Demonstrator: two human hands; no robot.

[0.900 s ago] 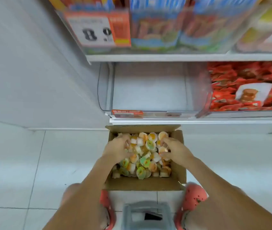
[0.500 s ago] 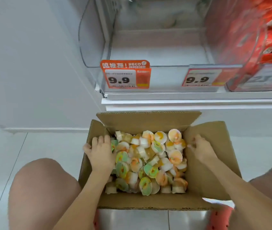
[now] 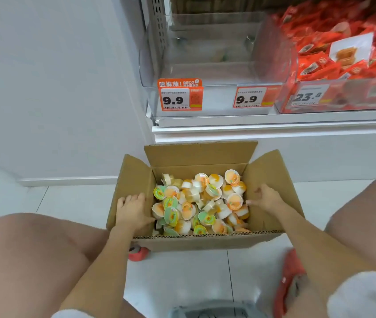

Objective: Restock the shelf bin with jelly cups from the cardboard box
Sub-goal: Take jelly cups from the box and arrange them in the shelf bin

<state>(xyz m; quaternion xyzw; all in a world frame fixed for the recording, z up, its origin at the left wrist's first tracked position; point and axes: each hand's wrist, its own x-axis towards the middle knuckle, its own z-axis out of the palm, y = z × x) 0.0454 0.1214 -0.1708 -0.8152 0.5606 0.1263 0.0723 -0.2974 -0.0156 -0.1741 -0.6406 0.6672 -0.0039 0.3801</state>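
Note:
An open cardboard box (image 3: 196,242) stands on the floor between my knees, below the shelf. Inside it lies a heap of small jelly cups (image 3: 199,203) with orange and green lids. My left hand (image 3: 132,211) rests flat on the box's left flap at the edge of the heap, fingers apart, holding nothing. My right hand (image 3: 266,197) lies against the right inner wall, fingertips touching a cup, with nothing gripped. The clear shelf bin (image 3: 210,72) above carries two 9.9 price tags and looks nearly bare, with a faint cup or two at the back.
To the right of the clear bin stands a bin of red snack packets (image 3: 347,53) tagged 23.8. A white wall (image 3: 56,88) closes the left side. My knees flank the box, red shoes (image 3: 290,278) are on the white tiled floor, and a grey stool edge (image 3: 214,309) shows at the bottom.
Both hands have slid out of the cup heap to the box's sides. The view has dropped and come closer, so the box and bin look larger.

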